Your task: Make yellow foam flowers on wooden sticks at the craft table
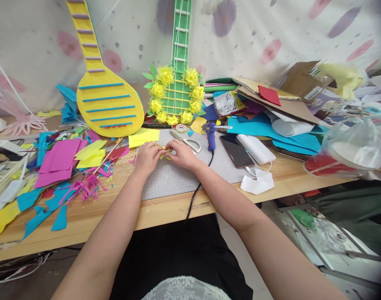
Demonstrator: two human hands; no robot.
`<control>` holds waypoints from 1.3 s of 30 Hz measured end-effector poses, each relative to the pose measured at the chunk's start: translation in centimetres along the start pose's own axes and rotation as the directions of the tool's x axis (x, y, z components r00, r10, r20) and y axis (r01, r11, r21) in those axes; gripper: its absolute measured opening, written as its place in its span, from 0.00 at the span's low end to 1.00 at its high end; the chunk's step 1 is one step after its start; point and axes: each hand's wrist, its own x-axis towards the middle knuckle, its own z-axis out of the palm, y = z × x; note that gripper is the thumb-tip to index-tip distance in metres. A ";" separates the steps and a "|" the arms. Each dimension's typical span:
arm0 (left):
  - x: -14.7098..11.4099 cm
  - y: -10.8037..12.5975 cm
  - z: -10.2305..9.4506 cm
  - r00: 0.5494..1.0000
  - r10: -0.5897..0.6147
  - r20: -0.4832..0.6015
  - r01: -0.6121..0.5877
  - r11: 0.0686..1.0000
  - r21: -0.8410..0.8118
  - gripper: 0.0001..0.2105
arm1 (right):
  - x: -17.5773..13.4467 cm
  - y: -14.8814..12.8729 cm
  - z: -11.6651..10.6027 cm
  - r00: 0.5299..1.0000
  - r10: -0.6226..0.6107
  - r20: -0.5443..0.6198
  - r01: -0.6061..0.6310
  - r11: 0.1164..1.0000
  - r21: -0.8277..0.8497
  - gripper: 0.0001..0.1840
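No writing can be read on anything in view; the white label on the cardboard (306, 83) at the back right is too small to make out. Both forearms reach forward from the near edge of the wooden table (165, 212) and meet over the grey cutting mat (174, 179). The left hand (147, 157) and right hand (181, 153) lie knuckles up, fingertips pinched together on a small yellow paper piece (164, 153) held between them, low over the mat. The piece is a narrow strip, its long axis running left to right between the hands. Scissors (186, 141) lie just beyond the right hand, a blue glue gun (211, 135) and a phone (236, 151) further right.
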 end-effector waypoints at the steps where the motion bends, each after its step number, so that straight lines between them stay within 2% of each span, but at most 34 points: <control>1: 0.0 0.0 -0.1 1.000 -0.006 0.005 0.006 1.000 0.004 0.08 | 0.0 0.0 0.0 1.000 -0.001 0.000 0.001 1.000 0.012 0.07; 13: 0.1 -0.4 0.1 0.999 -0.033 0.042 0.035 0.999 -0.036 0.11 | 0.3 0.0 -0.1 0.999 0.030 0.025 -0.034 0.985 0.167 0.06; 20: 0.2 -0.1 0.0 0.992 -0.117 0.045 0.121 0.988 -0.093 0.17 | 0.3 -0.1 0.2 0.996 0.079 0.036 -0.084 0.984 0.160 0.04; 27: 0.1 0.0 -0.2 0.986 -0.168 -0.007 0.160 0.954 -0.255 0.05 | 0.4 -0.3 0.0 0.984 0.179 0.015 -0.179 0.965 0.190 0.04; 30: 0.1 0.0 -0.1 0.985 -0.173 0.010 0.168 0.938 -0.303 0.03 | 0.5 -0.4 -0.2 0.966 0.246 0.082 -0.259 0.929 0.263 0.04; 34: 0.2 0.1 -0.3 0.987 -0.152 0.046 0.159 0.942 -0.297 0.03 | 0.5 -0.8 -1.0 0.930 0.304 0.208 -0.357 0.883 0.304 0.05; 39: 0.3 0.0 -0.4 0.990 -0.130 0.057 0.140 0.959 -0.248 0.04 | 0.5 -1.0 -1.2 0.934 0.296 0.197 -0.342 0.901 0.266 0.08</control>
